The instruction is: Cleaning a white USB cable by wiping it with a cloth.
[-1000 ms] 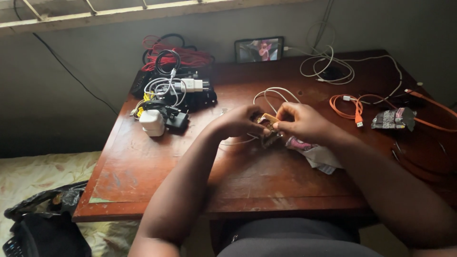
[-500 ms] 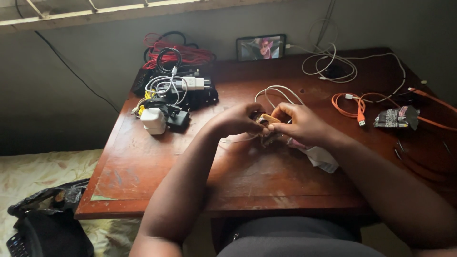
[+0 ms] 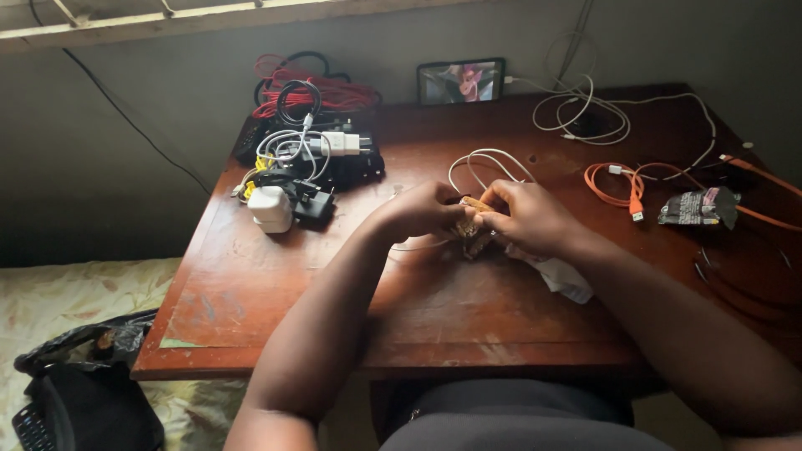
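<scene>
My left hand (image 3: pixel 415 213) and my right hand (image 3: pixel 528 217) meet over the middle of a brown wooden table (image 3: pixel 276 284). Between their fingertips they pinch a small brownish object (image 3: pixel 470 224) with a tan strip on top; what it is I cannot tell. A white cable (image 3: pixel 484 160) loops out from behind the hands. A crumpled white cloth or wrapper (image 3: pixel 561 276) lies under my right wrist.
A heap of black and white chargers and cables (image 3: pixel 302 167) with red wire sits at the back left. A phone (image 3: pixel 461 81) showing a cartoon leans on the wall. White cable coils, an orange cable (image 3: pixel 616 185) and a dark packet (image 3: pixel 697 206) lie at right. A black bag (image 3: pixel 79 392) is on the floor.
Both hands stay together on the small object, with only slight finger shifts. The camera has drifted a little.
</scene>
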